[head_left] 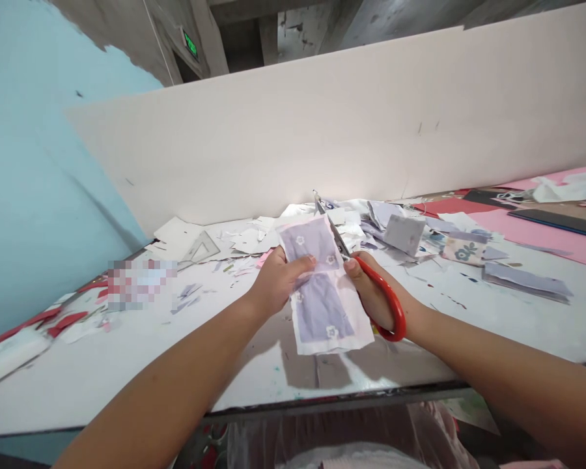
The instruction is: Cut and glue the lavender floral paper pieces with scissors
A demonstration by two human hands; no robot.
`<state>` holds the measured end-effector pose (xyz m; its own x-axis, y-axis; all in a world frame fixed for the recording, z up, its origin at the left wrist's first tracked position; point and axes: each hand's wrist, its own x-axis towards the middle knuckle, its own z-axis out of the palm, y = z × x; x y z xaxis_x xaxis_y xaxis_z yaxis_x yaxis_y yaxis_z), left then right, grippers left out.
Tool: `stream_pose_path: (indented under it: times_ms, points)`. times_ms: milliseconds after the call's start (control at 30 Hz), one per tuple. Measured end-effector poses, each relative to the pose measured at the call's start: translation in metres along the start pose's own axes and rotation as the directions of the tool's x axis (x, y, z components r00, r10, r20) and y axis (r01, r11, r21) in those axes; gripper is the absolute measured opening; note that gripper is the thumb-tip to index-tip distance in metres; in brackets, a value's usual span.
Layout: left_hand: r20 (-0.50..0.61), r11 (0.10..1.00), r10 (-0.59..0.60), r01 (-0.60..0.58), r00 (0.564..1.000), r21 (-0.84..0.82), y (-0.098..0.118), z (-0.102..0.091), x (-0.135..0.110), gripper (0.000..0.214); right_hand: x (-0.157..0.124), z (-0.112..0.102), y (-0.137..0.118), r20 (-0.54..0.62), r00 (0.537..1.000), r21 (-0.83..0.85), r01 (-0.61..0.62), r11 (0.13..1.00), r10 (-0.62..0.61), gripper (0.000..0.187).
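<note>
My left hand (276, 281) pinches a long strip of purple paper with white flowers and a white border (320, 293), holding it up over the table's front part. My right hand (371, 290) grips red-handled scissors (388, 306). Their metal blades (329, 225) run along the strip's right edge, pointing away from me. Both hands sit close together, on either side of the strip.
A white table (127, 352) carries a heap of paper scraps (254, 238) at the back and a clear set square (200, 247). Cut purple pieces (527, 280) and pink sheets (542, 234) lie to the right. A tall white board (371, 117) stands behind; a dark phone (557, 221) lies far right.
</note>
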<state>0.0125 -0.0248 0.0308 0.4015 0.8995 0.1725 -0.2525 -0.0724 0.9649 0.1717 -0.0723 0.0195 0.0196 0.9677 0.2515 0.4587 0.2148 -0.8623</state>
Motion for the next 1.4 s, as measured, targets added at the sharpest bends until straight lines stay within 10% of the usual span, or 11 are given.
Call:
stream_pose_path:
  times_ms: [500, 1100, 1400]
  points:
    - [-0.352, 0.994, 0.106, -0.103, 0.930, 0.028, 0.007, -0.011, 0.006, 0.036, -0.007, 0.003, 0.006, 0.214, 0.976, 0.341, -0.121, 0.932, 0.049, 0.043]
    - [-0.350, 0.993, 0.000, -0.042, 0.937, -0.112, 0.017, -0.035, 0.015, 0.032, -0.009, 0.001, 0.003, 0.404, 0.909, 0.430, -0.285, 0.857, 0.099, 0.045]
    - [-0.394, 0.993, 0.038, -0.078, 0.918, -0.086, 0.013, -0.037, 0.017, 0.028, -0.008, 0.004, 0.016, 0.445, 0.893, 0.529, -0.201, 0.825, -0.068, 0.050]
